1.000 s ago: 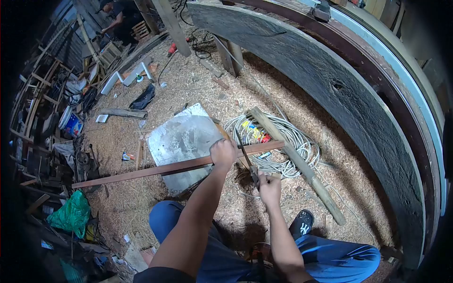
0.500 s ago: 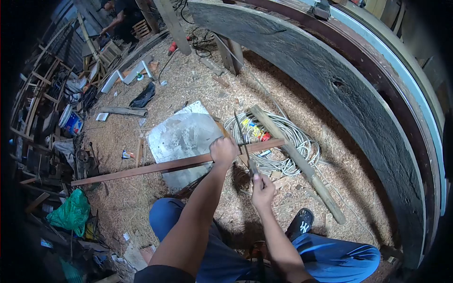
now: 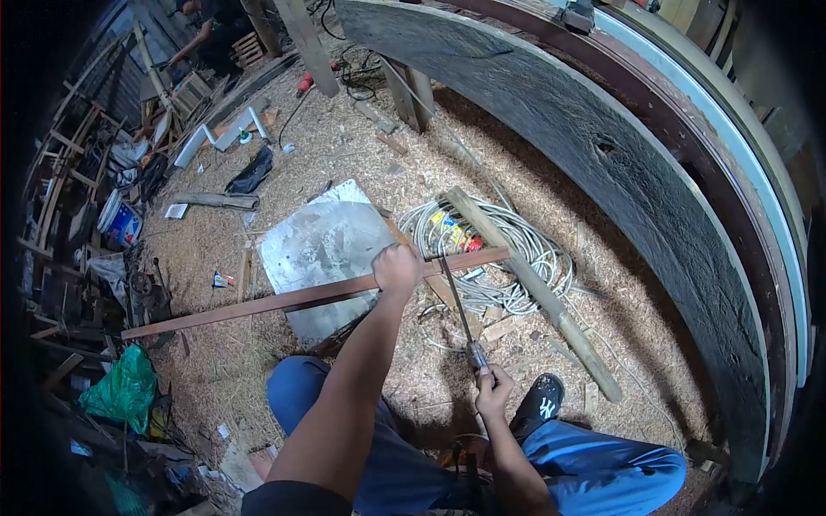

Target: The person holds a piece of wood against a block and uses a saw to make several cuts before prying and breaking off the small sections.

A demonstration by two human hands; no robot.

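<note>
Left hand (image 3: 398, 268) grips wood (image 3: 249, 308), right hand (image 3: 493, 391) a tool (image 3: 476, 352) — shoe (image 3: 537, 404) (black) reads "NY".

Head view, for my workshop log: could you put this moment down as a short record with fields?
left hand: closed over the wood strip
right hand: holding the tool by its handle
tool: long thin blade, meeting the strip just right of the left hand; exact type unclear
strip: right end at the pole
under strip: grey sheet
beneath pole: coiled cable
floor: strewn with shavings
background: another person, upper left
</note>
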